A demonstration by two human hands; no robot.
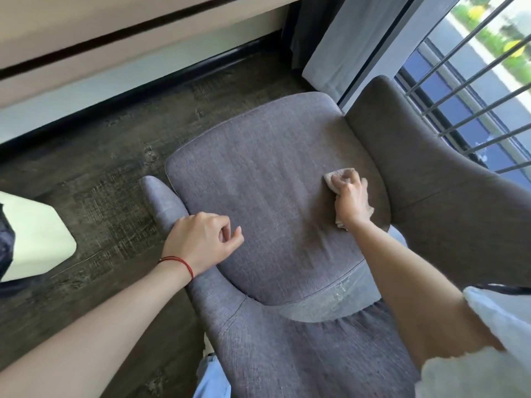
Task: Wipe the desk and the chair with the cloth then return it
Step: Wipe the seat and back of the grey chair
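A grey fabric armchair [258, 179] fills the middle of the view, its seat cushion facing me. My right hand [352, 201] presses a small beige cloth [334, 179] onto the right side of the seat cushion, fingers closed over it. My left hand [201, 239] rests on the chair's left armrest [165, 201], fingers loosely curled and holding nothing. A red string sits on that wrist. The chair's right armrest [431, 173] rises beside the cloth.
Dark wood floor [94, 179] lies left of the chair. A white object [37, 239] sits at the left edge. A wall with a dark baseboard [143, 90] runs behind. A curtain [344, 38] and a barred window [474, 90] stand at the right.
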